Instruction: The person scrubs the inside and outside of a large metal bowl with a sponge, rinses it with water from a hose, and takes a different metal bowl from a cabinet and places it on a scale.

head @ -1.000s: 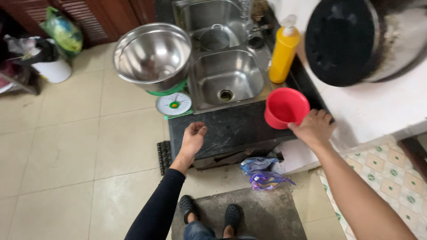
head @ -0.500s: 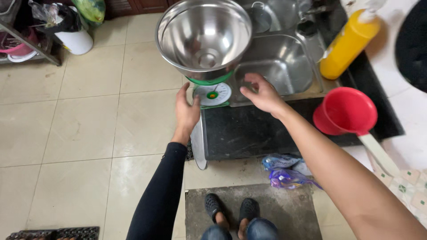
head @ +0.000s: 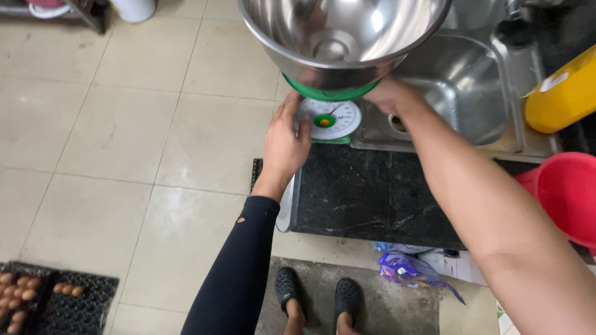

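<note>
Head view: green kitchen scale (head: 328,118) with white dial sits at the edge of the black stone counter (head: 372,192), just beside the steel sink (head: 472,105). Big steel bowl (head: 341,31) rests on top of it. Left hand (head: 285,139) is flat against the scale's left side, fingers close together. Right hand (head: 388,96) is at its right side under the bowl, fingers hidden, grip cannot tell. Yellow bottle (head: 562,93) and red tub (head: 568,195) at right. Egg trays (head: 37,291) on the floor at lower left.

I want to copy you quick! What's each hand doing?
Left hand: open, pressed against the side of the green scale.
Right hand: on the scale's other side; grip cannot be told.
</note>
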